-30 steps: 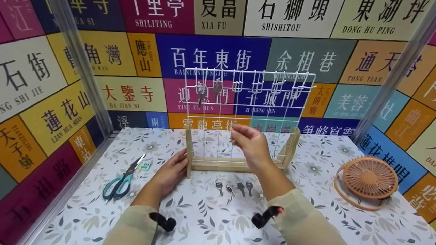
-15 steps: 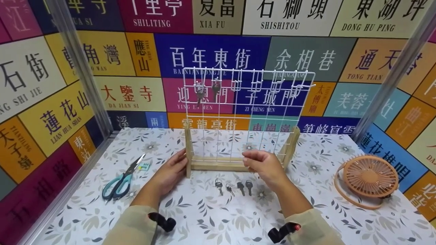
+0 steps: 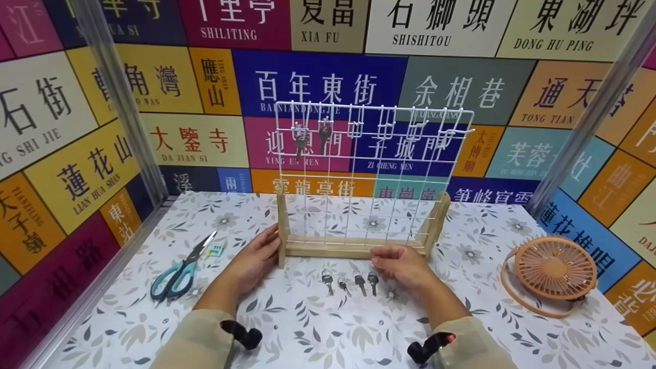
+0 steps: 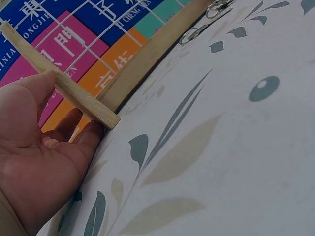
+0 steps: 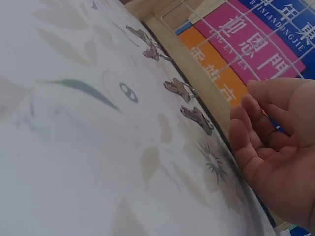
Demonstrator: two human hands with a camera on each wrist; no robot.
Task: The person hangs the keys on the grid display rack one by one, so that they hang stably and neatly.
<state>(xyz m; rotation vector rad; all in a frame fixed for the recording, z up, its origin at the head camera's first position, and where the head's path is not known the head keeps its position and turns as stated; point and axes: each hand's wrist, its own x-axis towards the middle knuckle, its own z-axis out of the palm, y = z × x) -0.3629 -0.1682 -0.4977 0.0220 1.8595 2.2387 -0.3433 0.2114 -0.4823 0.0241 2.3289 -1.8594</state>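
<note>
Right hand (image 3: pixel 402 264) has dropped from mid-grid to the table, fingers loosely curled, holding nothing, just right of four keys (image 3: pixel 350 282) lying before the wire rack (image 3: pixel 369 154). Left hand (image 3: pixel 253 259) unchanged, relaxed against the rack's wooden post. Two keys hang top-left. Scissors (image 3: pixel 179 269) left, fan (image 3: pixel 556 269) right.

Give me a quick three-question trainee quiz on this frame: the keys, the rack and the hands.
1. How many keys lie on the table in front of the wire rack?
2. True or false: the right hand holds a key.
3. What does the left hand touch: A scissors, B the rack's wooden post, C fan?

Key: 1. four; 2. false, it holds nothing; 3. B.
</note>
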